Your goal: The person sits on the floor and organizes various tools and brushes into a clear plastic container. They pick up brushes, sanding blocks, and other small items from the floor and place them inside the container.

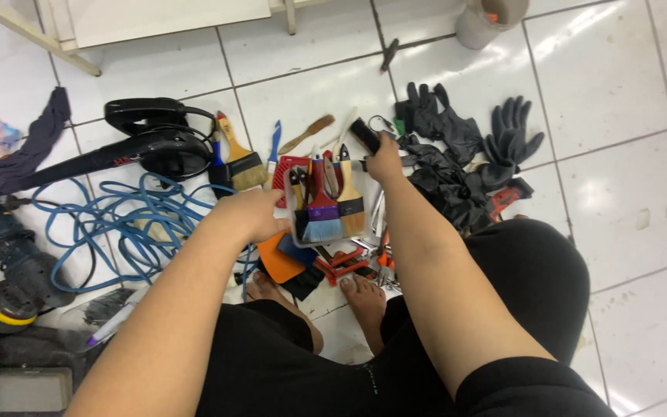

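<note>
My left hand [252,212] grips the left edge of a clear plastic container [296,225] that holds several paintbrushes [324,207] with red, yellow and blue parts. My right hand [384,161] is closed around a black-handled tool [364,136] just above the container's far right corner. Both hands are over a pile of tools on the white tiled floor, in front of my bare feet [364,297].
Black rubber gloves [457,150] lie to the right. A wide paintbrush [241,158], a black blower [156,139], a blue coiled cord [129,224] and a sander [9,278] lie to the left. Red-handled tools [345,262] and an orange scraper [279,261] sit under the container. A grey bucket [488,19] stands far back.
</note>
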